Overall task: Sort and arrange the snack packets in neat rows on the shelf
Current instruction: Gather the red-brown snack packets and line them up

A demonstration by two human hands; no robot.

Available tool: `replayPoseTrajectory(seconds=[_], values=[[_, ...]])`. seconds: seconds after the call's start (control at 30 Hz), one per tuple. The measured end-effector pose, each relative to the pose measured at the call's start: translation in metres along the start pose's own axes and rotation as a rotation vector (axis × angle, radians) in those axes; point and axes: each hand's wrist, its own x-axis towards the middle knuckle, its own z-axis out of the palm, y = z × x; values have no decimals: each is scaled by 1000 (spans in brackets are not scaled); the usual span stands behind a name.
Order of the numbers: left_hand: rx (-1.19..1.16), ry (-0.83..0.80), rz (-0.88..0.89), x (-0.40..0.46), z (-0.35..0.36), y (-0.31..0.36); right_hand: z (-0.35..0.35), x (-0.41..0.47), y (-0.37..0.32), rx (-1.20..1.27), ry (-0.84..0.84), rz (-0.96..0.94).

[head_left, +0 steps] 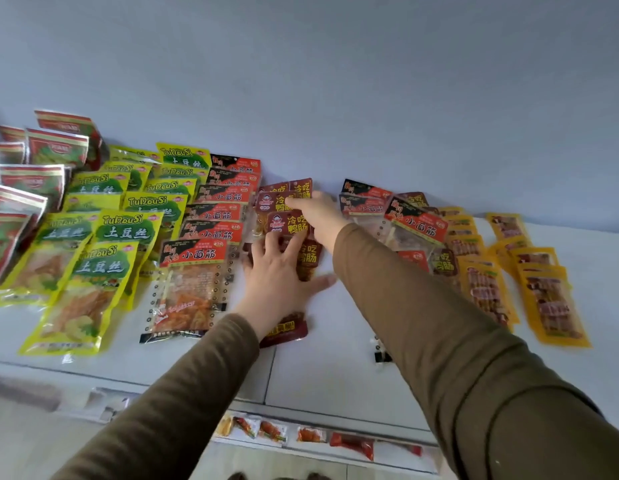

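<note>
Bare white shelf (336,358) lies open along the near edge and in the gap between the middle column and the right-hand heaps; behind everything stands a plain pale blue-grey wall (370,81). The dark maroon plastic snack packets (287,221) with yellow characters run in an overlapping column at the centre. The left hand (284,275) lies flat on the nearer ones, fingers spread and straight, pressing down. The right hand (318,211) reaches farther, its fingers curled around the top of a far maroon packet. Left of them lie red-and-black clear-window packets (193,271) in a column, then yellow-green packets (93,278), then red-green ones (13,202) at the far left. Orange-yellow packets (543,296) lie at the right, and a loose mixed heap (415,230) between.
</note>
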Motion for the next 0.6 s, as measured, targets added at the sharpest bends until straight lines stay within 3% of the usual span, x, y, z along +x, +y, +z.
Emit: replayPoseTrajectory(seconds=[0.33, 0.6], values=[[42, 78, -70, -8, 8, -2, -5, 11, 5, 124, -5, -26], [-12, -6, -68, -3, 3, -13, 12, 14, 5, 130, 38, 6]])
